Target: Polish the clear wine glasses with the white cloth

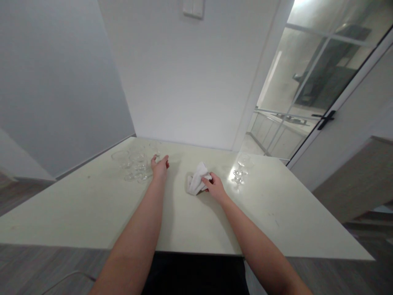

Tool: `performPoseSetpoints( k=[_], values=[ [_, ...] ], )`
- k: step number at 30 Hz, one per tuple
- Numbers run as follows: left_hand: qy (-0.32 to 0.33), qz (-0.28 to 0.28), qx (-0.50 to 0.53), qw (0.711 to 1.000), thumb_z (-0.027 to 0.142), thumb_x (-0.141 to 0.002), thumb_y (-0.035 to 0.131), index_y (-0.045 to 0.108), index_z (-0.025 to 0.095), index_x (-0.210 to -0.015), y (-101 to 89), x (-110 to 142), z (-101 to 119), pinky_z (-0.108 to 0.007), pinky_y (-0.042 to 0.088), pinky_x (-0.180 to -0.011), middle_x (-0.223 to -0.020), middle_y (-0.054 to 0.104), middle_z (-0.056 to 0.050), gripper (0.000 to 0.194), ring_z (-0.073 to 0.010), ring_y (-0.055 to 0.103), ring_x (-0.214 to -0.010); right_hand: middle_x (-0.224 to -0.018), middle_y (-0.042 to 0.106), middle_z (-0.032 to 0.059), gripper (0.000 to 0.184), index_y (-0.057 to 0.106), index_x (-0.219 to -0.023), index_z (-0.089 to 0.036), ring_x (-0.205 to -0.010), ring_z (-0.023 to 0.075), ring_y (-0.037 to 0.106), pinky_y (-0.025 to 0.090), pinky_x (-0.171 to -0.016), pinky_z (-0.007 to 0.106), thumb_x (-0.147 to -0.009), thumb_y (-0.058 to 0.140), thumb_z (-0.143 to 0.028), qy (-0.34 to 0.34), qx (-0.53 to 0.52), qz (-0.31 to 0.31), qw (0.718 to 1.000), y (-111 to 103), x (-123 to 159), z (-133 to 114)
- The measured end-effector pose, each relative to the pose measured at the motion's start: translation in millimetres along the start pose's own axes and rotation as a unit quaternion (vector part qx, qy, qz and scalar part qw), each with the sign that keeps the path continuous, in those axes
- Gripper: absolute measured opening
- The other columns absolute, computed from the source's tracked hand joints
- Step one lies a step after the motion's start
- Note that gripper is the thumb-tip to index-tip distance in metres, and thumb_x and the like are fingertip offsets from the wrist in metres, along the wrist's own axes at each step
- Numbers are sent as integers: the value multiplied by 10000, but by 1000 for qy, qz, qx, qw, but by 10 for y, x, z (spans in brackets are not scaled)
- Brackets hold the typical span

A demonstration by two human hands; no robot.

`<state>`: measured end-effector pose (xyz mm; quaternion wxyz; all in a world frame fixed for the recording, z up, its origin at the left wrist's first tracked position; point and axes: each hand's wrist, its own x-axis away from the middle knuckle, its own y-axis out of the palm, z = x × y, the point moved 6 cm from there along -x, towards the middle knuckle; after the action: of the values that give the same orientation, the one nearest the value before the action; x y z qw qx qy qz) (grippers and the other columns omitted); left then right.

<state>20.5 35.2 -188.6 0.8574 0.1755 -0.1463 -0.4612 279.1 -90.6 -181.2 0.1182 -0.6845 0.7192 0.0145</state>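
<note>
My left hand [160,167] reaches to the far left part of the table, thumb and fingers apart. Just beyond its fingertips is a clear glass [155,146]; whether they touch it is hard to make out. Left of that hand, several clear glasses [136,162] stand in a cluster, their outlines overlapping. Near the middle of the table, my right hand [215,187] grips a crumpled white cloth [197,180] by its right side. Farther right, clear stemmed glassware [238,174] stands in a bright reflection, apart from my right hand.
The pale table [196,233] meets a white wall [190,90] at its far edge. A grey wall [67,90] rises on the left. On the right is a glass-paned door [294,94] with a black handle [326,119]. A cable [70,273] lies on the floor at lower left.
</note>
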Motion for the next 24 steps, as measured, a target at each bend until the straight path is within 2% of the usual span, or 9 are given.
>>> performPoseSetpoints(
  k=[5,8,10,13,15,18,20,22,24],
  values=[
    [9,-18,-45,999,250,-724,651,476,201,-1032,20,16,-11,-152,363,-486,-599,502,73,358,-53,453,-456,-606,495,-45,263,509,-775,-220,-525,127,495,451,-424,241,-753,601,-466,-6,7,-5,1000,0,2,-3],
    [92,-16,-148,984,327,-749,615,555,187,-935,28,94,96,-188,344,-487,-538,462,64,240,-91,437,-454,-593,490,-49,275,498,-760,-218,-511,124,496,447,-426,239,-748,608,-469,-1,-8,-5,1000,-3,-6,-1],
    [180,-37,-248,951,371,-739,631,609,183,-861,102,217,206,-225,348,-517,-522,447,44,226,-129,452,-493,-584,479,-54,284,485,-748,-217,-515,121,495,449,-436,236,-746,610,-473,5,-32,3,999,-13,-18,5],
    [320,-97,-361,871,401,-730,653,620,195,-741,314,521,336,-260,380,-616,-606,484,-6,209,-176,510,-633,-633,499,-43,280,495,-768,-218,-588,126,515,464,-476,226,-733,629,-462,6,-97,48,994,-80,-43,4],
    [387,-154,-395,819,394,-765,620,587,200,-701,479,763,351,-265,393,-684,-714,538,-41,207,-189,540,-738,-776,568,-13,284,522,-856,-230,-702,148,559,496,-522,242,-723,642,-450,20,-173,90,981,-151,-57,20],
    [377,-260,-439,773,407,-828,549,575,213,-763,676,1046,209,-260,387,-667,-739,594,-47,207,-181,555,-704,-1028,602,22,378,508,-1013,-269,-883,193,595,553,-620,320,-710,651,-445,51,-284,141,947,-253,-65,37],
    [342,-312,-468,753,435,-834,540,585,222,-810,746,1173,81,-259,376,-629,-706,617,-39,219,-181,562,-655,-1091,598,26,407,501,-1052,-277,-951,200,593,559,-707,358,-719,642,-463,25,-311,166,936,-330,-60,-33],
    [324,-345,-482,738,443,-826,540,597,221,-821,775,1259,-10,-264,375,-617,-697,634,-41,229,-191,581,-655,-1098,605,38,372,542,-1016,-255,-1003,198,581,537,-796,367,-782,546,-544,-31,-301,162,939,-378,-49,-157],
    [318,-371,-484,726,418,-814,540,611,217,-825,782,1305,-62,-271,387,-625,-712,650,-50,214,-203,601,-681,-1115,607,63,453,598,-903,-219,-1057,200,565,501,-859,359,-852,374,-610,-76,-270,124,952,-365,-39,-268]
  ],
)
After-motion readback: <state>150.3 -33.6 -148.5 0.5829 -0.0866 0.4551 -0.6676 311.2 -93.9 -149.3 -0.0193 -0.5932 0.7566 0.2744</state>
